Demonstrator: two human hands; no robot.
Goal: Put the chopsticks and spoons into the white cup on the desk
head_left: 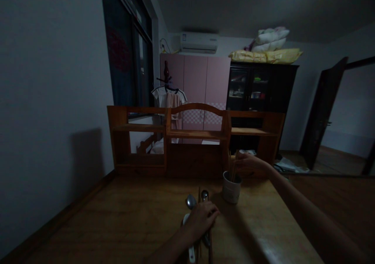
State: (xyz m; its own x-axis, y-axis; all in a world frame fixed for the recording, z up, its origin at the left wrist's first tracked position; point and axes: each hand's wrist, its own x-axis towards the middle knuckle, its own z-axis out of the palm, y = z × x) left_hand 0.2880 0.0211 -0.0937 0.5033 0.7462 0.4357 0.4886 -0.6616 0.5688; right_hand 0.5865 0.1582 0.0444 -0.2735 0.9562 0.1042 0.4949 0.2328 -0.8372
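Note:
My right hand [250, 160] is closed on slim chopsticks [233, 169], which stand with their lower ends inside a pale utensil holder [231, 190] on the wooden table. Over a small row of utensils lies my left hand [203, 214], its fingers bent and pressed together; what they grip, if anything, is hidden. Two metal spoon heads show beyond that hand, one a rounded spoon [190, 202] and the other a deeper spoon [204, 195]. A white spoon [191, 253] and more chopsticks [199, 252] extend from under it towards me.
A wooden shelf unit [196, 134] rises along the table's far edge. The wooden table [140, 213] meets a wall on the left. Beyond stand a pink wardrobe [195, 78], a dark cabinet [281, 86], a coat rack with clothes [170, 96] and an open door [325, 107].

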